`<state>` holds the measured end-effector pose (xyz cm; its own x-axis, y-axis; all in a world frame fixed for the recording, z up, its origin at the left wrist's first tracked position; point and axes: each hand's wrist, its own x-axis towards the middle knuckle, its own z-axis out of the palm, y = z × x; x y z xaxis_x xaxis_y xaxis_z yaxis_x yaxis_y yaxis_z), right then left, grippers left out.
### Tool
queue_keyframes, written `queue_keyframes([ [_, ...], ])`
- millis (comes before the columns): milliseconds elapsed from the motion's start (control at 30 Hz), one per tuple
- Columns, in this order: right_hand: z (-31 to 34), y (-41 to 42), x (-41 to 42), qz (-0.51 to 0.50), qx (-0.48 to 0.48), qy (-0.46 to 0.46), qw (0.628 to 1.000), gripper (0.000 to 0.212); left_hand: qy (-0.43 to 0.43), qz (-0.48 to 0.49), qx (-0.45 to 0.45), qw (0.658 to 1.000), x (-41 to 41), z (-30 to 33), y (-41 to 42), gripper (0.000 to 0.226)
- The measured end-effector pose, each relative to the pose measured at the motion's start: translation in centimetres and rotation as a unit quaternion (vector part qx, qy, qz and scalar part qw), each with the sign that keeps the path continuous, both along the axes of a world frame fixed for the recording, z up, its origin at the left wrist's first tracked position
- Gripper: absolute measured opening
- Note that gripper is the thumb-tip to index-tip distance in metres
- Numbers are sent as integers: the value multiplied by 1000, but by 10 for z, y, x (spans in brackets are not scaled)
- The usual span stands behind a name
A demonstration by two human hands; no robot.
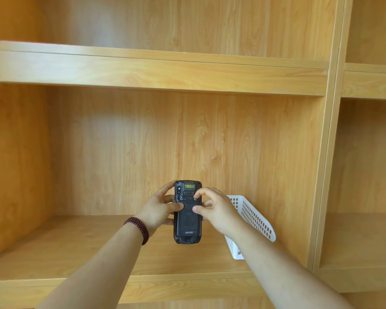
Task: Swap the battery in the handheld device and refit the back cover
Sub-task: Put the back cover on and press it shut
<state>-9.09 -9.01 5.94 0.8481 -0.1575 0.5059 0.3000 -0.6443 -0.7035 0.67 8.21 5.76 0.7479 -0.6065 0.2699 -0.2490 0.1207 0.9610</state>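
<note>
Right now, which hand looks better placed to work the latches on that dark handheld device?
Probably the right hand: its forefinger touches a latch on the dark handheld device, while the left hand grips it.

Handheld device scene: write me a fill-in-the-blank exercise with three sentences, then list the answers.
1. The handheld device is held with its ____ side toward the camera.
2. The beaded bracelet sits on the ____ wrist.
3. The white basket lies on the wooden shelf, partly behind the ____ hand's forearm.

Both the left hand and the right hand grip the device.

Missing words: back; left; right
</note>
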Motion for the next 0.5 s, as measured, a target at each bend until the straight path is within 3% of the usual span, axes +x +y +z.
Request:
queue_keyframes([
  [500,4,2,13,-32,97,45,994,25,9,4,-28,1000,6,-4,-1,59],
])
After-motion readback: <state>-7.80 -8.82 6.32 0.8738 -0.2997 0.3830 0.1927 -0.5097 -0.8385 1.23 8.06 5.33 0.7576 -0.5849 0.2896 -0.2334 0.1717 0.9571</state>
